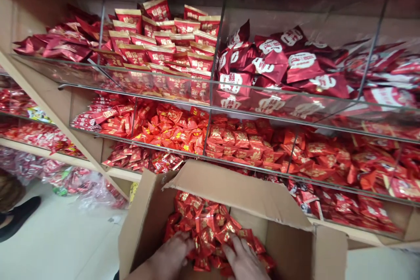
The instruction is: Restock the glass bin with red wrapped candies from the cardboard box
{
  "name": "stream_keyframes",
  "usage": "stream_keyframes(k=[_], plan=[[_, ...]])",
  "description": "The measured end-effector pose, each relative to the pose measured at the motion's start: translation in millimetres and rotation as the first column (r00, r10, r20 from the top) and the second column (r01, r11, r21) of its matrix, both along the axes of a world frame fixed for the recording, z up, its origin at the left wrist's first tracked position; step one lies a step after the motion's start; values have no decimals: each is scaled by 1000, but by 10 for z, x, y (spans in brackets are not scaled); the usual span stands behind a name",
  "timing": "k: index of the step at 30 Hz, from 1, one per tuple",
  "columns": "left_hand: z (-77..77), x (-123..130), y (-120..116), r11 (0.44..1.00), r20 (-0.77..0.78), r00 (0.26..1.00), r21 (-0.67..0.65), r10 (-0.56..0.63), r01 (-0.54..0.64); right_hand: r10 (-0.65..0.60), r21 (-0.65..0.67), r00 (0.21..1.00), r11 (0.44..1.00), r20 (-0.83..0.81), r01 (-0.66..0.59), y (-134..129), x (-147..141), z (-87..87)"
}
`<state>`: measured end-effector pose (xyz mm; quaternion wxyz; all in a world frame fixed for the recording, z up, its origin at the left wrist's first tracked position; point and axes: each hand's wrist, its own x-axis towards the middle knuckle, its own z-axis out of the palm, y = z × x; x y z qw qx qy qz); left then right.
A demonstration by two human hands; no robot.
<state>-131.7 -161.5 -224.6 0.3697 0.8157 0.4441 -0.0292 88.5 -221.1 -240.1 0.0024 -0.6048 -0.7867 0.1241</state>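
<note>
An open cardboard box (229, 186) stands in front of me, flaps folded out. Inside it lies a heap of small red candy packets (210, 227) with gold print, mostly toward the left and middle. My left hand (172, 251) reaches in at the heap's left side, fingers slightly curved and touching packets, with the fingertips partly hidden. My right hand (244, 258) rests on the heap's right side, its fingers apart and pointing forward. Packets lie between the two hands, and neither hand has one lifted clear of the heap.
Tiered shelves (157, 142) with clear dividers hold red snack packets (134, 54) and dark red bags (269, 54). At left, plastic-wrapped goods (82, 183) lie by the floor. A person's dark shoe (22, 216) shows on the pale floor (65, 245).
</note>
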Motion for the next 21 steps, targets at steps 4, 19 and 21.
stream_keyframes(k=[4, 19, 21], plan=[[174, -56, 76, 999, 107, 993, -4, 42, -42, -143, -102, 978, 986, -152, 128, -26, -12, -80], [996, 576, -133, 753, 582, 480, -550, 656, -361, -292, -238, 96, 896, -951, 374, -10, -177, 896], [988, 602, -131, 743, 588, 454, -548, 669, -384, -307, -284, 5, 886, -952, 366, -22, -196, 918]])
